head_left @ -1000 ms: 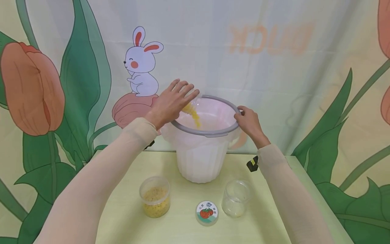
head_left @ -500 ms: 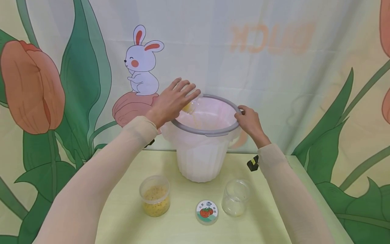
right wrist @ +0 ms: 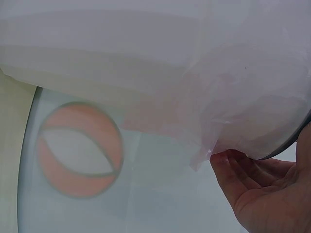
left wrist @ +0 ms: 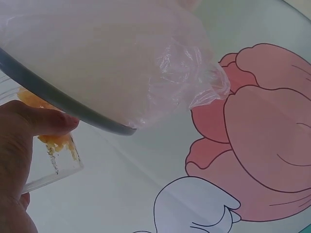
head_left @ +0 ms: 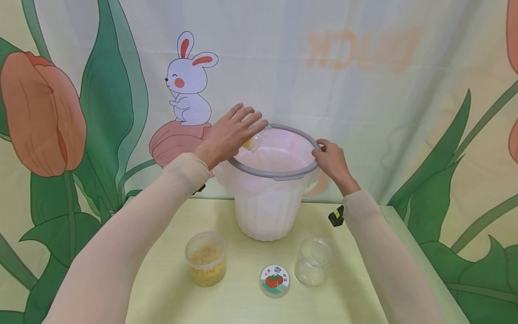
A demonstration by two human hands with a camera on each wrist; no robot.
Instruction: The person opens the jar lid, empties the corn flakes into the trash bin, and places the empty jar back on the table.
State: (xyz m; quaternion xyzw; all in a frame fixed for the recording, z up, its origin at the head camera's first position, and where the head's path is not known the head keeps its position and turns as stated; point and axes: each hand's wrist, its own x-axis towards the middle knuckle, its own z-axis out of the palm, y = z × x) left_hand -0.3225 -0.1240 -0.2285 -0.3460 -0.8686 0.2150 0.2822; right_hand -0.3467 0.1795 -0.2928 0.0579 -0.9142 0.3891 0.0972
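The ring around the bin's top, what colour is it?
Grey; the ring shows best in the head view.

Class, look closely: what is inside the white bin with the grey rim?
A thin plastic liner lines the white bin. The left hand tips a clear jar holding yellow bits over it. The bin's bottom is hidden by its wall.

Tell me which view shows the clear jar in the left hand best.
The left wrist view: the clear jar fills the near corner, tipped at the bin's grey rim, yellow bits clinging inside, the left hand gripping it. The head view shows only its mouth past the fingers. The right wrist view shows none of it.
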